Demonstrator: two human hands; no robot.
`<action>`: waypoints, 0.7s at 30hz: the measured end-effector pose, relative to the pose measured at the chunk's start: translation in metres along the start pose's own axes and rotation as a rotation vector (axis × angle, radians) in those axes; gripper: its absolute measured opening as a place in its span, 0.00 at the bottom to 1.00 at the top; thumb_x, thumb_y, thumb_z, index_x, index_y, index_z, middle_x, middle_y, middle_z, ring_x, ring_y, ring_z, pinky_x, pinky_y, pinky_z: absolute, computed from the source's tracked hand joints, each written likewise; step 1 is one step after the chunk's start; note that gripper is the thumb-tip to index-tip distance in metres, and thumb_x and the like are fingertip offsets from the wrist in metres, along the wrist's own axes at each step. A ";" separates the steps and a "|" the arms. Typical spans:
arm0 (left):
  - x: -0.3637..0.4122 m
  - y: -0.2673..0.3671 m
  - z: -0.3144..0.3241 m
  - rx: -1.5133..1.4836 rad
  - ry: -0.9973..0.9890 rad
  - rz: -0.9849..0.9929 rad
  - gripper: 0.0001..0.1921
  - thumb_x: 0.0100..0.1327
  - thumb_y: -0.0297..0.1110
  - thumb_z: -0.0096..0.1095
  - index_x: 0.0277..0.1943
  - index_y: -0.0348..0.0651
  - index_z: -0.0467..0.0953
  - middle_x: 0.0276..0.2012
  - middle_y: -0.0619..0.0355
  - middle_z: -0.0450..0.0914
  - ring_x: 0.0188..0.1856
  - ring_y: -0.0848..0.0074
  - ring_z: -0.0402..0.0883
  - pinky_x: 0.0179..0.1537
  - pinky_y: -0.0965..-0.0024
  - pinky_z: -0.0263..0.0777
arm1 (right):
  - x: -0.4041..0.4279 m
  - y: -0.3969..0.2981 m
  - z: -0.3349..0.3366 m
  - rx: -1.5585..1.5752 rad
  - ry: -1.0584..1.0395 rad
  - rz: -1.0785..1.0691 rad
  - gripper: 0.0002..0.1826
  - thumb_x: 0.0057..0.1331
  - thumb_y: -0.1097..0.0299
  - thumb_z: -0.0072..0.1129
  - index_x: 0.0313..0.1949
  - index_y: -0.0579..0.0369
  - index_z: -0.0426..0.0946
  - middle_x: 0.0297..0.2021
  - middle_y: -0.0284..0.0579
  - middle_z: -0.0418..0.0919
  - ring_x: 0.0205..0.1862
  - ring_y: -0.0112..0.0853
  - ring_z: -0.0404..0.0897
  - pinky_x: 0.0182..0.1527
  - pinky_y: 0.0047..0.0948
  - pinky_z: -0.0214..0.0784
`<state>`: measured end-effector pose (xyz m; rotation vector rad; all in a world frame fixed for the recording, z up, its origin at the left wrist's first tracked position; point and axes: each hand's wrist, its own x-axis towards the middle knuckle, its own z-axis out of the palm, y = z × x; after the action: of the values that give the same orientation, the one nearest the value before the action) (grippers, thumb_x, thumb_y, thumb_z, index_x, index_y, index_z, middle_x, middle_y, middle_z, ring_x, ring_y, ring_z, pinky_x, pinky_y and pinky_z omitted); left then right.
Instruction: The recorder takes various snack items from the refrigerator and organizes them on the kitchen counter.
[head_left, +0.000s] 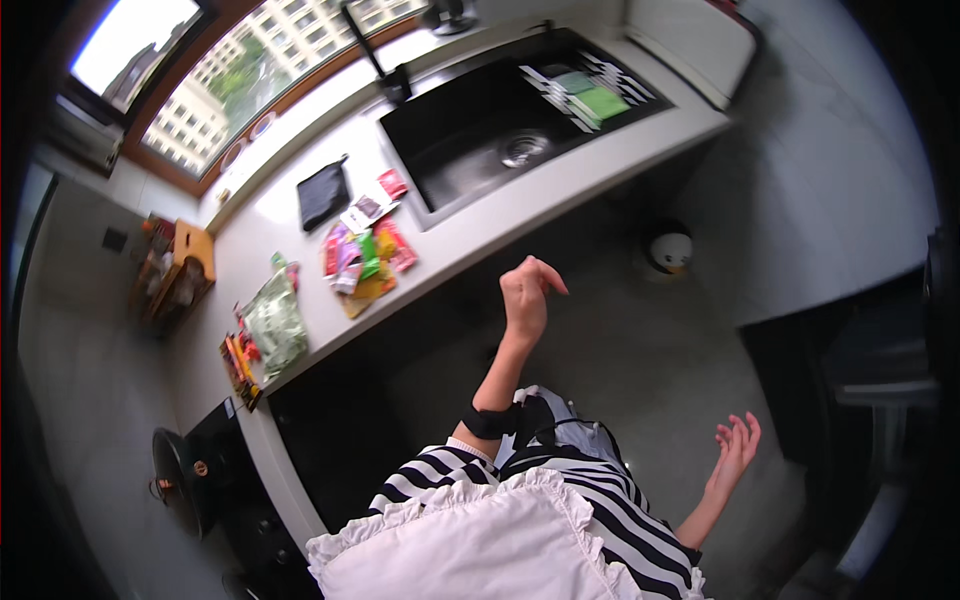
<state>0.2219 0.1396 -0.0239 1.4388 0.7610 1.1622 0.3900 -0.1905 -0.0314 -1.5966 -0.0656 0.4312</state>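
Observation:
My left hand (527, 291) is raised in front of the counter's front edge. Its fingers bend downward and one digit points right; the palm side is hidden, and no held object shows. Low on the right, my right hand (736, 450) hangs over the floor, empty, with fingers apart. Beyond my left hand, on the pale countertop (517, 214), lies a pile of colourful snack packets (364, 255). Behind the pile is a flat black pouch (322, 193). A pale green plastic bag (276, 326) sits further left, beside several long wrapped snacks (241, 367).
A dark sink (469, 142) with a black faucet (390, 79) is set into the counter; green cloths (596, 101) lie on its striped rack. A wooden holder (191, 255) stands by the wall. At lower left is a lidded pot (180, 480). A penguin-shaped object (670, 250) stands below the counter.

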 end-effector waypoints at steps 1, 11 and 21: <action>-0.012 0.000 0.028 -0.024 -0.091 -0.042 0.26 0.62 0.37 0.31 0.13 0.36 0.71 0.14 0.59 0.72 0.20 0.82 0.62 0.25 0.78 0.56 | -0.004 0.001 -0.032 0.000 0.061 0.005 0.16 0.63 0.71 0.42 0.51 0.51 0.59 0.39 0.40 0.69 0.34 0.24 0.69 0.38 0.21 0.60; -0.121 0.016 0.282 -0.014 -0.647 -0.146 0.29 0.64 0.44 0.32 0.13 0.35 0.70 0.12 0.58 0.71 0.16 0.82 0.64 0.21 0.78 0.56 | -0.085 0.009 -0.265 0.231 0.799 -0.005 0.16 0.60 0.68 0.44 0.49 0.49 0.62 0.36 0.39 0.69 0.31 0.24 0.70 0.36 0.22 0.60; -0.225 0.097 0.495 -0.200 -1.032 0.355 0.28 0.64 0.45 0.27 0.20 0.34 0.71 0.18 0.55 0.72 0.18 0.78 0.65 0.22 0.76 0.58 | -0.019 -0.085 -0.402 0.380 1.014 -0.324 0.10 0.59 0.70 0.43 0.41 0.55 0.65 0.30 0.40 0.70 0.29 0.24 0.70 0.34 0.21 0.61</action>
<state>0.6018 -0.2559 0.0451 1.7610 -0.3276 0.5593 0.5162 -0.5712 0.0597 -1.2393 0.4952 -0.6095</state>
